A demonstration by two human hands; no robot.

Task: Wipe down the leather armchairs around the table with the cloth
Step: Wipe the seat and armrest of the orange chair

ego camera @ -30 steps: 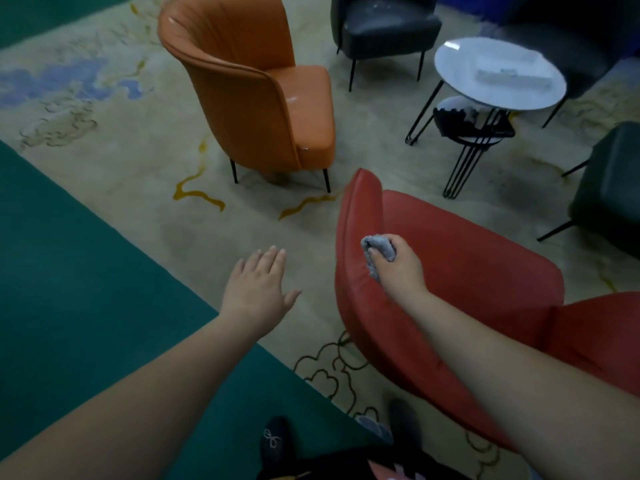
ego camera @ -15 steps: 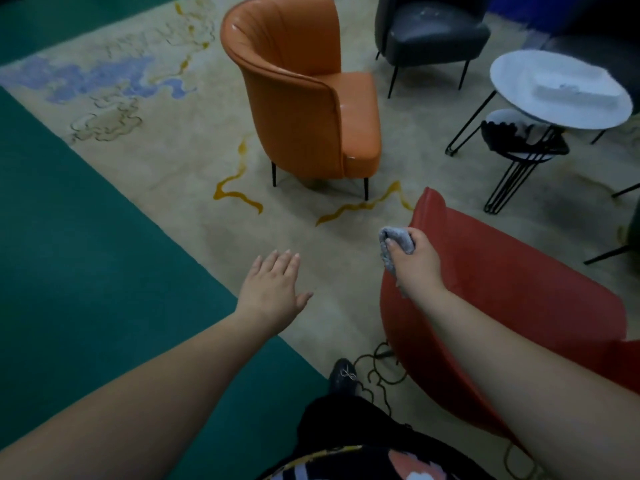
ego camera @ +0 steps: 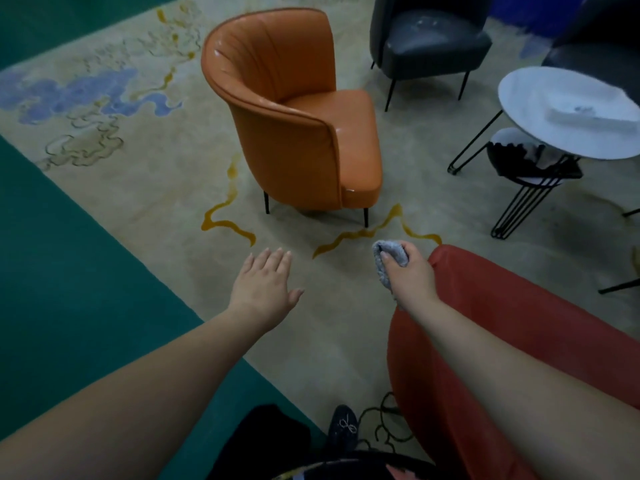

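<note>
Her right hand [ego camera: 410, 271] clenches the bunched grey cloth [ego camera: 389, 259] just off the rim of the red leather armchair [ego camera: 519, 327], likely bound for the glossy orange leather armchair [ego camera: 298, 112]; her left hand [ego camera: 265, 284] hovers empty, fingers spread, seemingly for balance

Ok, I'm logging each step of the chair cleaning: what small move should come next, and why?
Probably carry the cloth forward to the orange armchair. The right hand grips the cloth bunched, just off the red armchair's edge, while the left hand hangs open over the carpet.
</note>
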